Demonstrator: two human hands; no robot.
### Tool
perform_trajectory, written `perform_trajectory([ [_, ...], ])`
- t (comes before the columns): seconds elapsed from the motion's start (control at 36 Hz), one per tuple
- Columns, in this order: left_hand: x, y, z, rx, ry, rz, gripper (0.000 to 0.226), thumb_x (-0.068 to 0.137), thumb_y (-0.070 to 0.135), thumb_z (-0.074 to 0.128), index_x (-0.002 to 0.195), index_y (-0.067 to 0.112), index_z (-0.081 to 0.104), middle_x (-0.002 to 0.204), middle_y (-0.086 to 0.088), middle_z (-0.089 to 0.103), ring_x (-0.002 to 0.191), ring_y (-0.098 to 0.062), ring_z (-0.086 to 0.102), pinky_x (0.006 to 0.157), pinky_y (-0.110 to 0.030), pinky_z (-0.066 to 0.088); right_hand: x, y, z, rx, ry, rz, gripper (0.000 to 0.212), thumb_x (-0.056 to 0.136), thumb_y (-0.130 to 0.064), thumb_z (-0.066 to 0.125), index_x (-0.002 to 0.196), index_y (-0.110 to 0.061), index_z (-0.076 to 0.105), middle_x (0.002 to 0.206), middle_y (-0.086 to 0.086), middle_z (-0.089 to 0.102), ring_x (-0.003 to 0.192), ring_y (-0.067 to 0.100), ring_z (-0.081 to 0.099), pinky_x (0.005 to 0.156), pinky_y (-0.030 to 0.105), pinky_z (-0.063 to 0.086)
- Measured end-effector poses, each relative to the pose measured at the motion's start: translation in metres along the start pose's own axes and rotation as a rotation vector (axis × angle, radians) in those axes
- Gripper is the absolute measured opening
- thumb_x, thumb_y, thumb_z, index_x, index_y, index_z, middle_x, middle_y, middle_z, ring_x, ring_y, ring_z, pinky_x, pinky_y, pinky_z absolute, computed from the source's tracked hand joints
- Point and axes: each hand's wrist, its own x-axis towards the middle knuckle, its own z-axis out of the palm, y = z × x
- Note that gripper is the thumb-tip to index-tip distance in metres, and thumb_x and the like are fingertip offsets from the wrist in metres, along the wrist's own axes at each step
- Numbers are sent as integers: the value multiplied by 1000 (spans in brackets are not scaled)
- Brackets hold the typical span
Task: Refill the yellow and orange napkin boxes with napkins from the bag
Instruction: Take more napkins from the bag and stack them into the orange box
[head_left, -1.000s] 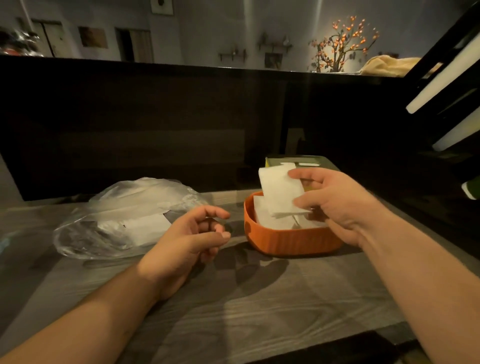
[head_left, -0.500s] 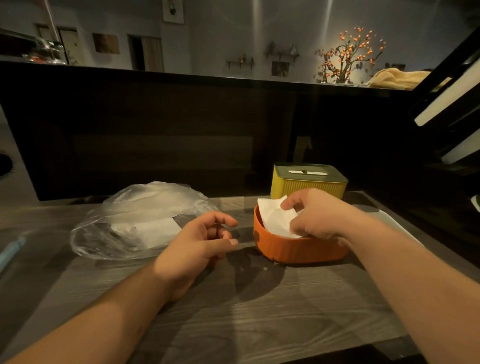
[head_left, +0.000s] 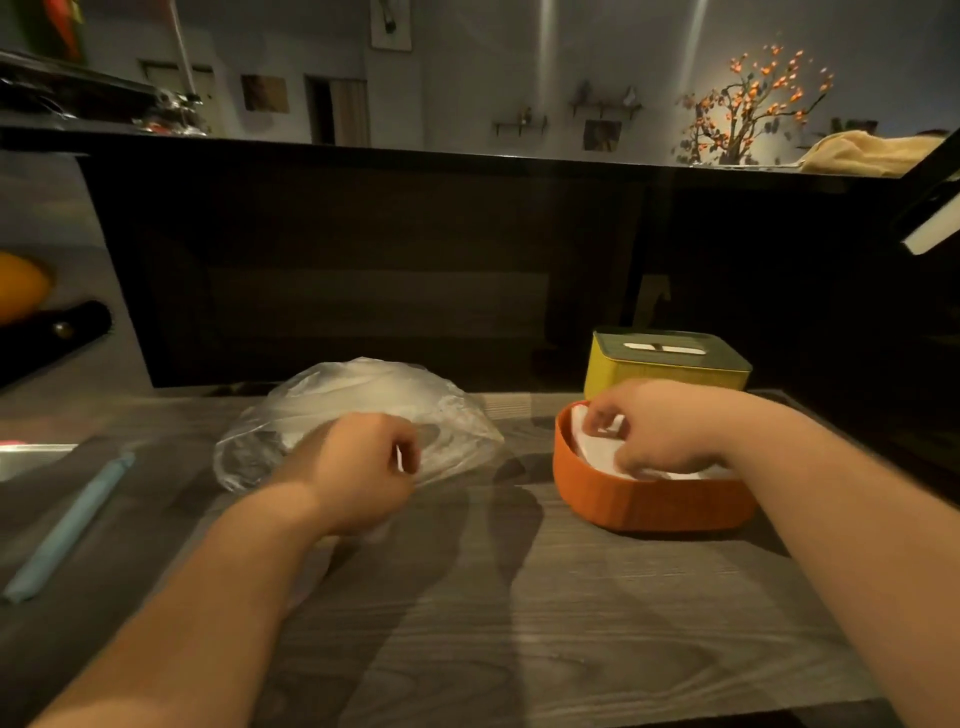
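Far left of the orange box (head_left: 649, 499), a pale blue pen-like item (head_left: 67, 525) lies on the bench (head_left: 519, 623). It is blurred, and any print on it is unreadable.

Left of the orange box, well apart from it, sits the clear plastic bag (head_left: 374, 400), crumpled, with white contents dimly visible through the film. No label can be made out on it.

The left hand (head_left: 358, 467) lies over the bag's near edge with its fingers curled inward. A thin white sliver shows at the fingertips. Motion blur prevents confirming whether the hand grips the plastic or the contents.

The orange box stands open-topped on the bench, with white napkins (head_left: 597, 454) inside.

The right hand (head_left: 660, 431) reaches into the orange box from the right. Its fingers and thumb are curled onto the top napkins, holding them. The hand covers much of the stack, so the fill level is hidden.

Directly behind the orange box, and just beside it, stands the yellow box (head_left: 670, 366) with its lid on. A pale strip crosses the lid. Whether this is a slot or a marking cannot be told, and the right hand hides the box's lower front.
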Motion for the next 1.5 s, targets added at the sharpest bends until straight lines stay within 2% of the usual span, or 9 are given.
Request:
perform_trajectory([
  [0.17, 0, -30, -21, 82, 201, -192, 33, 85, 11, 60, 106, 36, 68, 108, 8, 66, 97, -14, 60, 84, -33, 53, -9, -28, -4, -120, 156, -51, 43, 91, -12, 64, 128, -32, 60, 126, -5, 61, 114, 18, 59, 94, 32, 54],
  [0.31, 7, -39, -14, 88, 312, -204, 49, 85, -1, 63, 122, 31, 67, 128, 1, 61, 115, -20, 58, 95, -36, 54, -9, -97, 19, 261, 327, -441, 26, 90, -13, 58, 96, -36, 68, 93, -17, 65, 86, 0, 61, 75, 19, 51],
  [0.5, 13, -43, -4, 214, 139, -205, 56, 92, 23, 68, 144, 33, 48, 149, 2, 47, 137, -21, 44, 114, -39, 40, 58, -130, 79, 475, 304, -393, 45, 97, -19, 61, 140, -30, 52, 137, -7, 58, 121, 12, 56, 102, 34, 50],
  [0.61, 19, -50, -11, 278, 53, -171, 46, 93, 35, 62, 138, 33, 52, 140, 2, 55, 130, -22, 49, 110, -38, 39, 82, -121, 92, 494, 345, -340, 71, 92, -27, 70, 152, -31, 32, 152, -1, 42, 133, 22, 47, 110, 42, 44],
  [0.81, 29, -55, -4, 364, 45, -371, 37, 81, 36, 52, 115, 26, 63, 120, -4, 61, 112, -27, 57, 94, -40, 49, 90, -123, 107, 242, 381, -365, 57, 91, -35, 69, 144, -34, 47, 146, -3, 50, 133, 24, 46, 109, 41, 42],
  [0.97, 30, -54, -3, 372, 58, -493, 22, 101, 22, 43, 115, 18, 60, 106, -7, 57, 100, -28, 58, 86, -41, 50, 88, -140, 110, 128, 48, -430, 51, 93, -23, 57, 140, -41, 52, 153, -3, 44, 140, 28, 40, 116, 47, 36],
  [1.19, 22, -34, -10, 377, -64, -539, 30, 102, 21, 43, 127, 15, 59, 126, -10, 61, 113, -26, 56, 100, -39, 44, 65, -144, 99, 118, 227, -373, 27, 100, -28, 45, 115, -24, 67, 111, 4, 63, 106, 26, 58, 95, 42, 50],
  [1.33, 23, -38, -11, 391, -102, -563, 31, 101, 13, 41, 127, 14, 58, 111, -9, 59, 93, -21, 46, 84, -31, 37, 62, -144, 96, 88, 293, -340, 27, 101, -28, 52, 127, -25, 60, 114, 4, 65, 102, 24, 60, 92, 40, 52],
  [1.5, 27, -55, -12, 356, -76, -622, 36, 102, 26, 48, 135, 21, 59, 132, -6, 60, 119, -24, 56, 88, -33, 40, 62, -141, 96, 82, 155, -324, 48, 93, -50, 59, 135, -25, 58, 132, 5, 57, 117, 26, 55, 95, 37, 46],
])
